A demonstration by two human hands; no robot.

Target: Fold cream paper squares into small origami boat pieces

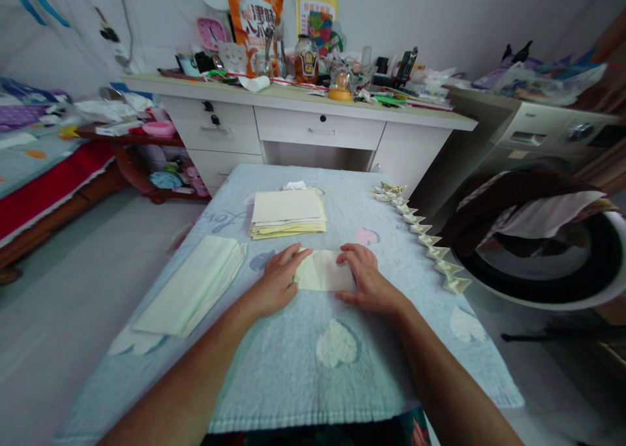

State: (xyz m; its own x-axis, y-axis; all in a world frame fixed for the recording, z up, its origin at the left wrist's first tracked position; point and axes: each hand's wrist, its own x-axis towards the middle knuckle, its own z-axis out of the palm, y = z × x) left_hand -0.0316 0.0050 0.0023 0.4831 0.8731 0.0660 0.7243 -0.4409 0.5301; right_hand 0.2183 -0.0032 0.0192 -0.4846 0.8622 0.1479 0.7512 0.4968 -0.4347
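A small creased sheet of pale yellow paper lies on the cloth-covered table between my hands. At its left edge, my left hand rests with the thumb and fingers around the side. My right hand holds the opposite edge, its fingers curved over the top corner and the thumb near the bottom. Just beyond sits a stack of cream paper sheets. To the left lies a long folded bundle of pale paper. Along the right side runs a row of folded paper pieces with pointed ends.
A blue cloth with heart patterns covers the table. Behind it stands a white desk crowded with jars, bags and a pink clock. On the right, a washing machine has its round door open with clothes hanging out. A bed is at left.
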